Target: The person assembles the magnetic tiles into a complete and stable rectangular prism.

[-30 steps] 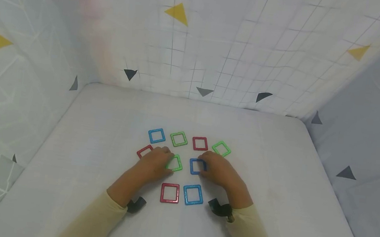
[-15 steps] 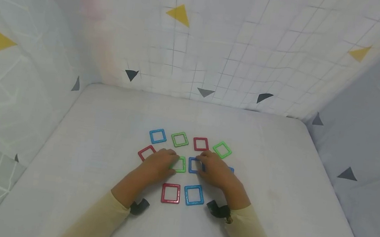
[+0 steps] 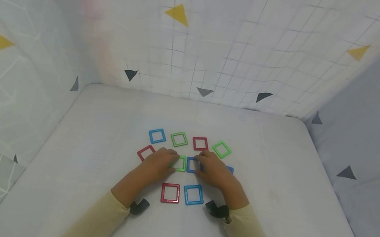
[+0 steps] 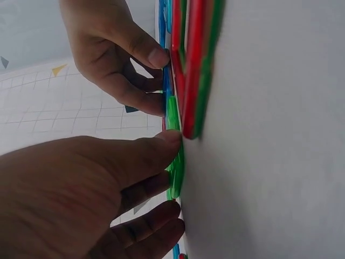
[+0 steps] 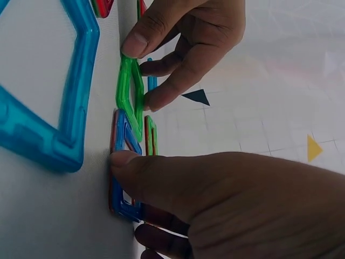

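My left hand [image 3: 157, 165] pinches a green square magnetic tile [image 3: 184, 164], an open frame, thumb on the near edge and fingers at the far one. Across from it, my right hand [image 3: 217, 171] grips a dark blue square tile [image 3: 188, 165] between thumb and fingers. These two tiles lie side by side with their edges very close, and the hands cover their outer sides. In the right wrist view, a red layer shows under the blue tile [image 5: 129, 211]. The right wrist view also has the green tile [image 5: 124, 86] right beside the blue one.
Nearer the body lie a red tile [image 3: 169, 201] and a light blue tile [image 3: 185, 195]. Behind the hands is a row: blue [image 3: 150, 136], green [image 3: 173, 140], red [image 3: 194, 143] and green [image 3: 226, 154]. Another red tile [image 3: 141, 156] is partly behind my left hand, a blue one [image 3: 231, 170] behind my right.
The green tile has shifted right and turned straighter under my left hand. My right hand has brought the blue tile slightly left, narrowing the gap. A blue tile now peeks out behind my right hand.
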`<state>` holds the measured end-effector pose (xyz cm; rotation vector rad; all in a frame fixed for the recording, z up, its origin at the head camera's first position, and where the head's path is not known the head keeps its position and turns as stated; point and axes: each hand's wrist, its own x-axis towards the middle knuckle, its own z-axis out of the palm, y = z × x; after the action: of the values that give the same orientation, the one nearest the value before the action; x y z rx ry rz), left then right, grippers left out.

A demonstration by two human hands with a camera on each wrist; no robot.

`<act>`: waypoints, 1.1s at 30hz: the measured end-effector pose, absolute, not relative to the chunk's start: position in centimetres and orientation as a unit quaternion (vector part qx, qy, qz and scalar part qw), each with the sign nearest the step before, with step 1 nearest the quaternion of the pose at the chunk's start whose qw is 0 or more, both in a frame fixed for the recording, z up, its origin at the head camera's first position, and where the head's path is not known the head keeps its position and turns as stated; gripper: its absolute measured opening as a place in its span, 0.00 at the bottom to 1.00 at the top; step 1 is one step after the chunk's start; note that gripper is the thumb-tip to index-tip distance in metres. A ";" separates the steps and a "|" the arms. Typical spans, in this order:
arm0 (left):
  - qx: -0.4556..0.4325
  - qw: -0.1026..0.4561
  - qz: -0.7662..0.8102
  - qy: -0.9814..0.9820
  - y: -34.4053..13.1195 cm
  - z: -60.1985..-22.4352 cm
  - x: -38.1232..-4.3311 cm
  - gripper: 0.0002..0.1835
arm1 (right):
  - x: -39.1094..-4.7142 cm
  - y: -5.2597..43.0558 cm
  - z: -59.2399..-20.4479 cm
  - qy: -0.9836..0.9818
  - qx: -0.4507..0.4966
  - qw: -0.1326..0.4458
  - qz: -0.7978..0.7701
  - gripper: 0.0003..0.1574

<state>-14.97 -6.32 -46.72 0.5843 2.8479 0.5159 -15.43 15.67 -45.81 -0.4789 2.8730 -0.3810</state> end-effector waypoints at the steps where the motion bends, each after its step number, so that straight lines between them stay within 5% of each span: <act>1: 0.197 0.094 0.172 0.961 -6.3 -46.8 -15.0 0.34 | -15.4 15.6 -45.8 0.972 -0.164 0.103 -0.130 0.35; 11: 0.164 0.090 0.171 0.967 -6.5 -46.6 -15.4 0.36 | -15.4 15.7 -45.9 0.972 -0.161 0.111 -0.127 0.34; 19: 0.082 0.058 0.153 0.983 -9.5 -45.8 -16.8 0.26 | -15.6 15.8 -46.3 0.973 -0.164 0.107 -0.122 0.33; 28: 0.023 0.099 0.151 0.983 -11.3 -45.5 -17.3 0.39 | -15.7 15.8 -46.4 0.973 -0.161 0.111 -0.119 0.34; 33: 0.008 0.118 0.151 0.981 -11.5 -45.6 -17.3 0.38 | -15.6 15.7 -46.3 0.973 -0.163 0.110 -0.121 0.34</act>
<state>-17.35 -11.48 -45.61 0.0240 2.8713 0.4424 -15.58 15.74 -46.27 -0.4800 2.8591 -0.3542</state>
